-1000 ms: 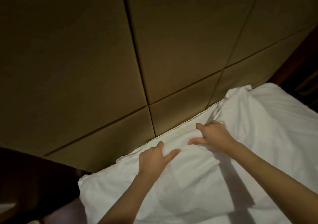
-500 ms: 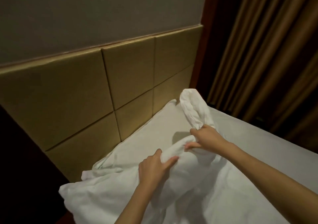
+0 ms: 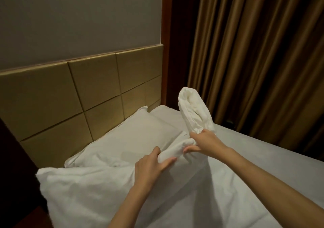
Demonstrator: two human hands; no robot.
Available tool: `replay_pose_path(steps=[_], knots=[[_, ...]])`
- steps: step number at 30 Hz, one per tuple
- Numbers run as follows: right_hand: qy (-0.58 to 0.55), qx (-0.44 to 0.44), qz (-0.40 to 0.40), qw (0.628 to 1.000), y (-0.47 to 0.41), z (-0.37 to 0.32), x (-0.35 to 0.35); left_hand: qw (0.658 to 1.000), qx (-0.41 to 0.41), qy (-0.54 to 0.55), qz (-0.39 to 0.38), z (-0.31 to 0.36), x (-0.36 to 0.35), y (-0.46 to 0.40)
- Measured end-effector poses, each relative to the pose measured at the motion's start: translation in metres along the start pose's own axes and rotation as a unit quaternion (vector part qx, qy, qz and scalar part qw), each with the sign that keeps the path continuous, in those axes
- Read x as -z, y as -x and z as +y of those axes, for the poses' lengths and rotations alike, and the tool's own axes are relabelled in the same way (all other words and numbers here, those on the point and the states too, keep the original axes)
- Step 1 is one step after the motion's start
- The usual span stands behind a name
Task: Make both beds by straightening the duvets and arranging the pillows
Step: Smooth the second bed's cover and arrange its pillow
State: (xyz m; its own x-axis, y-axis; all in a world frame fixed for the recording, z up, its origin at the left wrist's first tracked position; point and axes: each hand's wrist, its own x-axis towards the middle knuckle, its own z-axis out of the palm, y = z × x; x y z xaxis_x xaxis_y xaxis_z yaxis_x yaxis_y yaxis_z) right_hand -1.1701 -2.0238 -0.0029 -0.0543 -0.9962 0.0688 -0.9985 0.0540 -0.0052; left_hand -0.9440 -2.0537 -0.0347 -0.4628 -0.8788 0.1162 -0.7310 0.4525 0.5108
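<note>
A white pillow point(image 3: 98, 189) is lifted off the bed by its upper edge. My left hand point(image 3: 150, 166) grips that edge, thumb in front and fingers behind. My right hand point(image 3: 205, 143) grips the same edge further right, where the pillow's far end point(image 3: 194, 112) folds upward and stands above my fist. A second white pillow point(image 3: 133, 136) lies flat against the headboard behind the lifted one. The white sheet point(image 3: 254, 154) covers the mattress to the right.
A tan padded headboard point(image 3: 61, 98) runs along the wall behind the bed. Brown curtains point(image 3: 263, 52) hang at the far side, beside a dark wooden post point(image 3: 165, 43). A dark piece of furniture point(image 3: 15, 166) stands left of the bed.
Both hands have pulled the pillow up and away from the headboard, baring the second pillow behind it. The pillow's right end now folds upward. My view has risen and swung right.
</note>
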Motion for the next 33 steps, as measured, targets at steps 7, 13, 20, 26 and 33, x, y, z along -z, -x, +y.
replay_pose_path(steps=[7,13,20,26,33], knots=[[-0.04,-0.021,-0.008,0.999,0.135,0.089,0.007,0.999,-0.008,0.002,0.038,0.13,-0.045,0.091],[-0.043,-0.047,-0.012,0.998,0.219,0.136,0.026,0.999,-0.023,0.032,0.032,0.203,-0.073,0.142],[-0.045,-0.081,-0.043,0.995,0.283,0.166,0.011,0.998,-0.038,0.052,0.005,0.239,-0.116,0.181],[-0.054,-0.085,-0.053,0.994,0.328,0.179,0.008,0.999,-0.03,0.035,0.015,0.271,-0.133,0.223],[-0.056,-0.06,-0.039,0.996,0.408,0.239,0.033,0.998,-0.029,0.014,0.045,0.364,-0.167,0.279]])
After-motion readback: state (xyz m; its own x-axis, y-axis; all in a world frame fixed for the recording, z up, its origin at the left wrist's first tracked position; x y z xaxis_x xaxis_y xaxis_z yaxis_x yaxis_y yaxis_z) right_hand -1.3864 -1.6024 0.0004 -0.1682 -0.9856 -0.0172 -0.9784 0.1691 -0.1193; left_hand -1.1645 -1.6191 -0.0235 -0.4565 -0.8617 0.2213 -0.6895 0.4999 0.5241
